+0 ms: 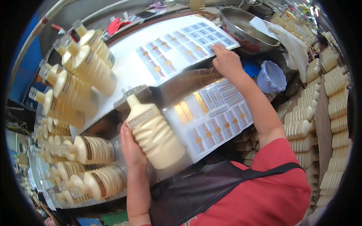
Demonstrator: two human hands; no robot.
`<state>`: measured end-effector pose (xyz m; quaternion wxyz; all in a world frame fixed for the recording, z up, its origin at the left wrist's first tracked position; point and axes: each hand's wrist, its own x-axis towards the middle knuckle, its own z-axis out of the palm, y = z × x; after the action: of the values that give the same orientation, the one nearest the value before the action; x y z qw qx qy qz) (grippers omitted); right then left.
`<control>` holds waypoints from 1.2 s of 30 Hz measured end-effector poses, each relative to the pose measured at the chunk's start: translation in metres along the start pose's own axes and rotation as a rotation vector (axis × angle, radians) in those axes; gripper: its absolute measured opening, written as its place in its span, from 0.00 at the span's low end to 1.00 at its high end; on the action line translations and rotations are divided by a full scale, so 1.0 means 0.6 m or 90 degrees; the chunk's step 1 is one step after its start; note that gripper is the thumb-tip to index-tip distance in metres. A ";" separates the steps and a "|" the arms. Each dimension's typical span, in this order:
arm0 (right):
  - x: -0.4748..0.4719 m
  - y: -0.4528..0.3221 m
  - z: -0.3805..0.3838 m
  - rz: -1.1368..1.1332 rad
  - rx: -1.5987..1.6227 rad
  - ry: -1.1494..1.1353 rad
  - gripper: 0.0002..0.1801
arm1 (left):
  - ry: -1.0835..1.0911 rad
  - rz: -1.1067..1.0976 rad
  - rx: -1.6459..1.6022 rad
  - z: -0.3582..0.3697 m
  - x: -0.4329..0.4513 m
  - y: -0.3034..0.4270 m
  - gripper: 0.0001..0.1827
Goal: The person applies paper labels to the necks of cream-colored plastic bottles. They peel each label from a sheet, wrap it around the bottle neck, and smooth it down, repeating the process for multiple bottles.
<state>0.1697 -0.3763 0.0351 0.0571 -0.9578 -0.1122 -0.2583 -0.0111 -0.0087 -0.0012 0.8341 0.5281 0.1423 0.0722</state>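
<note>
My left hand (pixel 133 147) grips the side of a cream plastic bottle (pixel 157 138) with a ribbed body and a clear cap. The bottle stands tilted in view on the near worktop, a patterned label strip around its shoulder. Up and to the right, my right hand (pixel 227 60) has its fingertips on the edge of a sheet of barcode labels (pixel 202 34) on a white raised board (pixel 124 53). Whether a label is pinched there cannot be made out. Beside the bottle lies a second sheet of patterned and gold labels (pixel 220 127).
Several capped bottles (pixel 87 66) crowd the board's left end, and more (pixel 96 149) stand on the lower worktop. At the upper right are a large metal basin (pixel 246 31), a white cloth (pixel 294 50) and a lilac bucket (pixel 271 77). Stacked bottles (pixel 299 130) line the right side.
</note>
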 end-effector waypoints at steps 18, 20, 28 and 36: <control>-0.170 -0.247 -0.113 -0.412 0.388 0.007 0.18 | -0.093 0.133 0.330 -0.053 -0.145 -0.050 0.53; -0.204 -0.293 -0.134 -0.541 0.383 -0.042 0.22 | -0.108 0.141 0.315 -0.061 -0.145 -0.049 0.53; -0.234 -0.315 -0.125 -0.646 0.283 -0.017 0.15 | -0.018 0.091 0.197 -0.026 -0.152 -0.029 0.42; -0.275 -0.275 -0.114 -0.461 0.375 -0.073 0.14 | -0.003 0.145 0.217 -0.032 -0.153 -0.056 0.38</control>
<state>-0.0424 -0.2588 0.0189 0.2267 -0.8129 -0.5103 -0.1657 -0.1056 -0.0316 -0.0245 0.7197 0.6743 0.0897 0.1393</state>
